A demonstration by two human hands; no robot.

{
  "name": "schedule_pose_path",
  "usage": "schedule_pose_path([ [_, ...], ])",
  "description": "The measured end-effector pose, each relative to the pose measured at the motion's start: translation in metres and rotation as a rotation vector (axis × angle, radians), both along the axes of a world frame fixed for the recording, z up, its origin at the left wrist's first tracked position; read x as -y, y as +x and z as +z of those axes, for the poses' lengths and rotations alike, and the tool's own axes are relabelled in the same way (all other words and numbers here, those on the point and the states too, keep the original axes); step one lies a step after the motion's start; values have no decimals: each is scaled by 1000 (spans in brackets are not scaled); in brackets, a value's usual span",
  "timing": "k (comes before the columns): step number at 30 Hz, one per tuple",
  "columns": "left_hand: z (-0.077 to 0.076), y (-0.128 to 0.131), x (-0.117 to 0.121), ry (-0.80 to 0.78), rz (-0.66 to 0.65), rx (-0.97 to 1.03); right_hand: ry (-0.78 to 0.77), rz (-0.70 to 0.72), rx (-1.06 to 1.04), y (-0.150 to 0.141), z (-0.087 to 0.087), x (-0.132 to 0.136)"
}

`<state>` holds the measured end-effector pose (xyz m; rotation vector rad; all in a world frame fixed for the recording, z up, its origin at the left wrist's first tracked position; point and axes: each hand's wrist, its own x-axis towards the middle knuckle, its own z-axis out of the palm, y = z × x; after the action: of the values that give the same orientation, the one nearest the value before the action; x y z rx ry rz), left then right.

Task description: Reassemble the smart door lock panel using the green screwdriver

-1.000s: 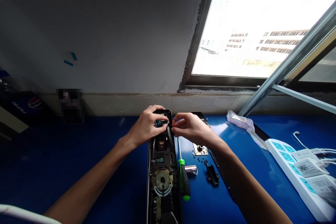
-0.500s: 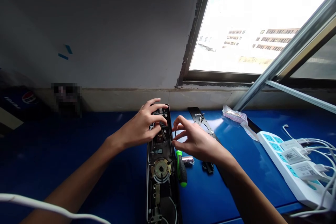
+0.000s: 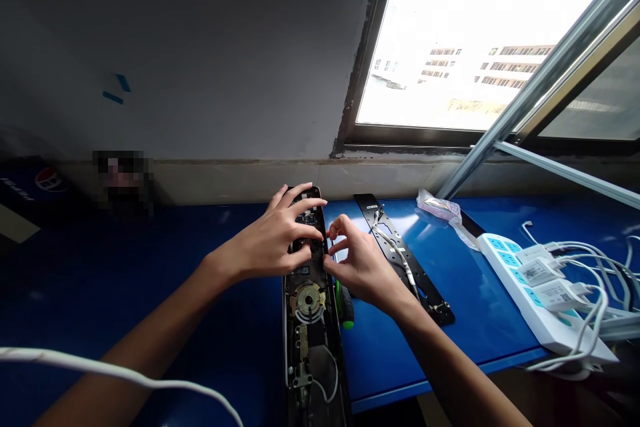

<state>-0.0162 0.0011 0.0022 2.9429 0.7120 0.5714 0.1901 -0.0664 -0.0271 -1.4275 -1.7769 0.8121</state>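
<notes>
Reaching over the upper part of an open black device on a blue table, the left hand spreads bent fingers; the right hand curls beside it, any grasp unclear for both.

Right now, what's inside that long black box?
The box holds a round metal part, a thin white wire and small electronic bits. The left hand covers some of the far end, so what's under it is hidden.

Blown-out window R — main light src; L side dim, glare on table.
</notes>
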Motion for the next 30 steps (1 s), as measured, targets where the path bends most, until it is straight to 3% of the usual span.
schedule_pose_path([
  [9, -3, 0, 2, -1, -5, -12, 28, -111, -119, -9, -18, -5],
  [16, -7, -3, -1, -27, 30, 33, -25, -91, -258, -16, -28, -6],
  [30, -14, -6, -8, -71, -9, 102, -153, 5, -396, -10, -18, -10],
])
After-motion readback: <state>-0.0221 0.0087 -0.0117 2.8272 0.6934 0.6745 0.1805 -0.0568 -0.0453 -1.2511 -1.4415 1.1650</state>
